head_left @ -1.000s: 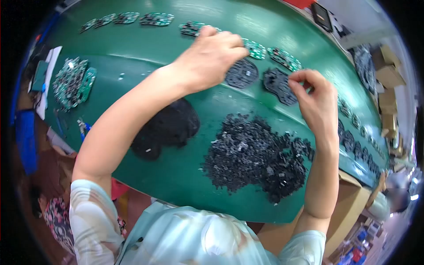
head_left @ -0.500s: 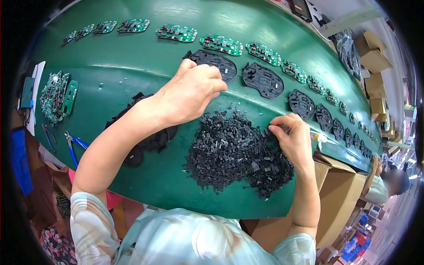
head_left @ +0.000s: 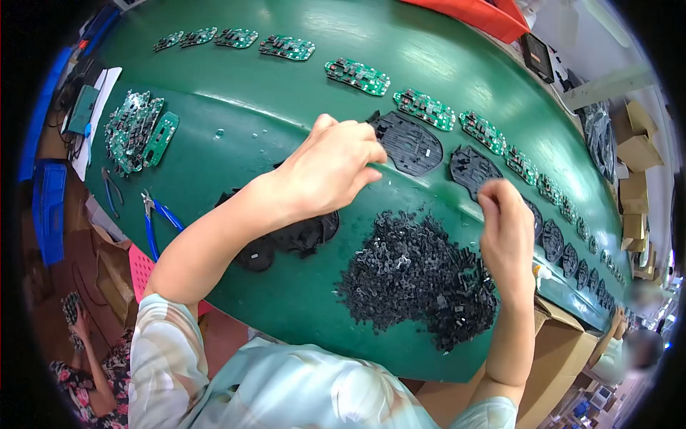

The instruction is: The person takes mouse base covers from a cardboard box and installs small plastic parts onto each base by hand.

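My left hand (head_left: 336, 168) is held with its fingers curled at the left edge of a black plastic shell (head_left: 411, 145); whatever may be between its fingertips is too small to tell. My right hand (head_left: 506, 229) is pinched and slightly blurred, beside another black shell (head_left: 471, 170); what it holds, if anything, cannot be made out. Below and between the hands lies a heap of small black parts (head_left: 407, 272). More black shells (head_left: 296, 232) are partly hidden under my left forearm. A curved row of green circuit boards (head_left: 423, 109) runs beyond the shells.
At the left lie stacked circuit boards (head_left: 132, 132), blue-handled cutters (head_left: 158, 214) and small pliers (head_left: 111, 191). A red bin (head_left: 479, 16) stands at the far edge, and a cardboard box (head_left: 564, 350) at the right. Other people are at lower left and far right.
The view has shifted, so the table's items appear further right. My right hand has moved from the edge of the parts heap up to the second shell. My left hand remains near the first shell.
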Demonstrator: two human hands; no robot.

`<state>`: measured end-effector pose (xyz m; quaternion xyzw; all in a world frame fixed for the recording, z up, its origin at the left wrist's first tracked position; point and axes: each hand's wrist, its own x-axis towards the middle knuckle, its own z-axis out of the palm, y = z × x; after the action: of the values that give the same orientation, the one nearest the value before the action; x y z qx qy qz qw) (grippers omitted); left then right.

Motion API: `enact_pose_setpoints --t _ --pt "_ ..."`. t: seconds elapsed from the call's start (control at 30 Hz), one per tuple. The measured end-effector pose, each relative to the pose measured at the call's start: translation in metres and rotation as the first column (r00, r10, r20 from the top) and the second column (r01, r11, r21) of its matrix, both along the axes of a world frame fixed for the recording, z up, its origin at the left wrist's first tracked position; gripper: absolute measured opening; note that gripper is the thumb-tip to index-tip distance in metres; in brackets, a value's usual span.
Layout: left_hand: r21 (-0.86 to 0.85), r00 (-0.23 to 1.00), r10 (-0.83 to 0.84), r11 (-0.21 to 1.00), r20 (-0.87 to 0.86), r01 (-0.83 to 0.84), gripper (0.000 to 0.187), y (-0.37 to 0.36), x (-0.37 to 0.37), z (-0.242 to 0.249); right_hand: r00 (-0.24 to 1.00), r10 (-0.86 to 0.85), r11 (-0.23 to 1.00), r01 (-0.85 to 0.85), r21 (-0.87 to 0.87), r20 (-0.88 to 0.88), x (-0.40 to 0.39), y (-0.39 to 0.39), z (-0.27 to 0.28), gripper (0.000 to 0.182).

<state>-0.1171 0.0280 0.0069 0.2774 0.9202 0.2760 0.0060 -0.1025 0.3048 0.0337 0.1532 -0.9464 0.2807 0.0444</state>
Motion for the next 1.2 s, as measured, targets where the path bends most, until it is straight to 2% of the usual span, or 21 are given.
enact_pose_setpoints --t 0.1,0.17,0.23,0.27,0.4,0.5,0.6,0.8,0.9,1.0,1.13,1.17,1.2 --pt "-0.005 1.000 0.004 1.000 0.015 -0.004 0.023 -0.016 0.016 0.008 0.988 0.142 0.988 -0.144 -0.046 -0.054 -0.036 -0.024 -0.020 0.007" --pt "-0.033 0.998 0.041 0.999 0.051 -0.040 0.030 -0.032 0.026 0.016 0.960 0.227 0.973 -0.218 0.073 -0.166 -0.059 -0.040 -0.035 0.006" --pt "-0.055 0.992 0.090 0.995 0.086 -0.085 0.034 -0.048 0.038 0.026 0.928 0.271 0.962 -0.251 0.109 -0.257 -0.078 -0.054 -0.046 0.005" --pt "-0.090 0.986 0.113 0.991 0.120 -0.103 0.047 -0.057 0.045 0.029 0.908 0.293 0.955 -0.266 0.129 -0.300 -0.084 -0.058 -0.051 0.004" --pt "-0.162 0.961 0.224 0.967 0.163 -0.197 0.065 -0.072 0.071 0.030 0.922 0.279 0.954 -0.234 0.186 -0.269 -0.096 -0.062 -0.061 0.004" --pt "-0.147 0.929 0.336 0.938 0.158 -0.314 0.066 -0.075 0.082 0.021 0.944 0.233 0.965 -0.195 0.174 -0.234 -0.097 -0.061 -0.063 0.009" --pt "-0.082 0.921 0.353 0.935 0.166 -0.344 0.064 -0.080 0.086 0.013 0.978 0.132 0.984 -0.110 0.140 -0.164 -0.097 -0.060 -0.058 0.017" --pt "0.094 0.903 0.419 0.899 0.098 -0.428 0.043 -0.081 0.088 0.004 0.997 0.018 0.980 -0.002 0.199 -0.078 -0.101 -0.061 -0.050 0.019" --pt "0.113 0.913 0.408 0.906 0.025 -0.408 0.036 -0.079 0.084 0.008 0.998 0.010 0.967 -0.027 0.255 0.068 -0.108 -0.061 -0.041 0.020" --pt "0.120 0.880 0.373 0.899 0.294 -0.421 0.033 -0.080 0.084 0.023 0.993 0.100 0.958 -0.078 0.277 -0.064 -0.103 -0.059 -0.043 0.018" --pt "0.358 0.745 0.328 0.719 0.581 -0.596 0.023 -0.079 0.069 0.029 0.972 0.172 0.955 -0.124 0.270 -0.160 -0.094 -0.058 -0.049 0.012" --pt "0.486 0.784 0.279 0.656 0.554 -0.577 0.024 -0.079 0.058 0.024 0.972 0.178 0.957 -0.135 0.257 -0.156 -0.095 -0.057 -0.051 0.010" --pt "0.499 0.778 0.289 0.633 0.558 -0.593 0.024 -0.078 0.044 0.020 0.971 0.185 0.959 -0.144 0.244 -0.154 -0.095 -0.057 -0.052 0.008"
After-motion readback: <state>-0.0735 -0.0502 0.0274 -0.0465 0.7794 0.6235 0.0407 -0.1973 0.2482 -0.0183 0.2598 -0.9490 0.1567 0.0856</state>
